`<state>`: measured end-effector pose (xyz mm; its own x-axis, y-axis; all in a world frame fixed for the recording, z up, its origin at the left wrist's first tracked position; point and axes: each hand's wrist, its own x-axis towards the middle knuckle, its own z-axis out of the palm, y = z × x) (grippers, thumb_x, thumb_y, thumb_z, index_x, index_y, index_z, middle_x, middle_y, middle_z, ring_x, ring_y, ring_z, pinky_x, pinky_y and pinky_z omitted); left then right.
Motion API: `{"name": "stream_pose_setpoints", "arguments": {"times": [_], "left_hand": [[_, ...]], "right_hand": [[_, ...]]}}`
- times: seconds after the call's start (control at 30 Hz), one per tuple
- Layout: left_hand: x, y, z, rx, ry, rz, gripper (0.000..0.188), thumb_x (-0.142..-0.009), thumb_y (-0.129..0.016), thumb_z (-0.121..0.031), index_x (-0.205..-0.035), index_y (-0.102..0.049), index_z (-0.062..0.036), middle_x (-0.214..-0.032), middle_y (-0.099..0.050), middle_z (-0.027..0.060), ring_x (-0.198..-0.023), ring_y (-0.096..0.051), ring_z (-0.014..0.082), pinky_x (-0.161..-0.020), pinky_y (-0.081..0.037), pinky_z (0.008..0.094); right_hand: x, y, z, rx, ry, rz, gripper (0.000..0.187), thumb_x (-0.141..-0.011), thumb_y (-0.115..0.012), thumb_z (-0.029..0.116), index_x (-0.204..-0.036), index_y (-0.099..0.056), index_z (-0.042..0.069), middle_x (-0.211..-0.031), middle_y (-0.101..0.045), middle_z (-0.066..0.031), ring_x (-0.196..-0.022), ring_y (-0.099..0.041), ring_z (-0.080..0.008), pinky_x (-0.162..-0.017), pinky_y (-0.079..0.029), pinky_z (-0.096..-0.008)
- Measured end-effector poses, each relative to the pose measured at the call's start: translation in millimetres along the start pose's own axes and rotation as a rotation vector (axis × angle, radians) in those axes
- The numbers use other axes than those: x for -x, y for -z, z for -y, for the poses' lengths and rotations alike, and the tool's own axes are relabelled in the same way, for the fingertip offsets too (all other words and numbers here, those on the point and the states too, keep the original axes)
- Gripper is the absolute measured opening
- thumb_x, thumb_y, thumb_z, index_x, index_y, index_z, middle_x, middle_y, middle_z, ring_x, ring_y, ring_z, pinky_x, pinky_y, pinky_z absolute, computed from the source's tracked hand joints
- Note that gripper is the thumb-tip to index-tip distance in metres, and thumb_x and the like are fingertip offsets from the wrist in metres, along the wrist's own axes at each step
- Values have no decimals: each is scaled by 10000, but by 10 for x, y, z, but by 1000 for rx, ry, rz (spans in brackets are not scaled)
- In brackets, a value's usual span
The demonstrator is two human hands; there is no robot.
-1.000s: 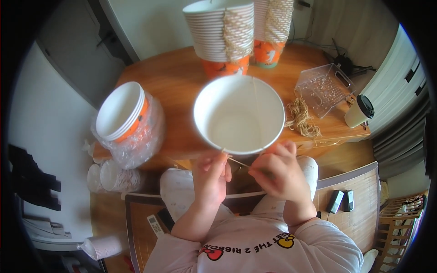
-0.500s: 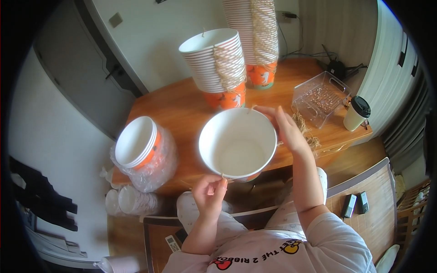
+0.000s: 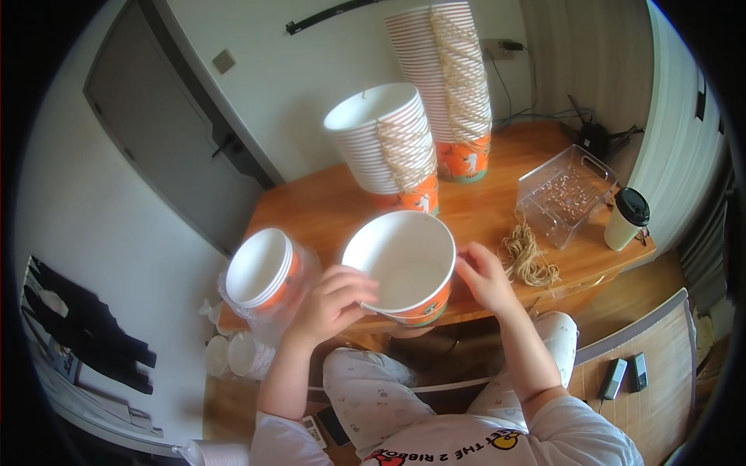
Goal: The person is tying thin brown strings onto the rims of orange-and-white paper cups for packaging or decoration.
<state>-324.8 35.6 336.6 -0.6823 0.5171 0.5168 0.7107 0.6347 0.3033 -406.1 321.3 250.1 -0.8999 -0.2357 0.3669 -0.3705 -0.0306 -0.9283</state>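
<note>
A white paper bucket with an orange printed outside stands tilted toward me at the table's front edge. My left hand is closed at its near left rim, fingers lying over the edge and slightly blurred. A thin cord runs along the bucket's front below that hand. At the right rim, my right hand has thumb and fingers drawn together close to the wall; what they pinch is too small to tell. Beyond it stands a stack of similar buckets with twine handles hanging down its side.
A taller bucket stack stands behind. Plastic-wrapped buckets sit at the table's left. Rightward are a twine bundle, a clear tray of small pieces and a lidded cup. The table edge lies above my knees.
My left hand has shifted from the near rim to the left side, now over the edge. My right hand has drawn down from the far right rim. The whole view has shifted.
</note>
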Motion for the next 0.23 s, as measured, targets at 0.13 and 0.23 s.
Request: {"name": "stream_pose_setpoints", "arguments": {"times": [0.13,0.23], "left_hand": [[-241,390,-249,-151,-34,122,215,-698,-838,-171,-835,-693,-90,-802,-658,50,-849,-623,208,-1056,-425,505],[-344,856,-480,-48,91,-21,296,-691,-868,-274,-853,-693,-99,-755,-644,79,-830,-621,244,-1175,-232,569]], "right_hand": [[81,58,-67,283,368,-191,96,-848,-664,51,-929,-635,9,-861,-625,-105,-761,-585,-257,-713,-471,-343],[208,179,-163,229,598,-238,80,-800,-650,38,-874,-622,51,-874,-644,-108,-780,-593,-280,-721,-462,-367]]}}
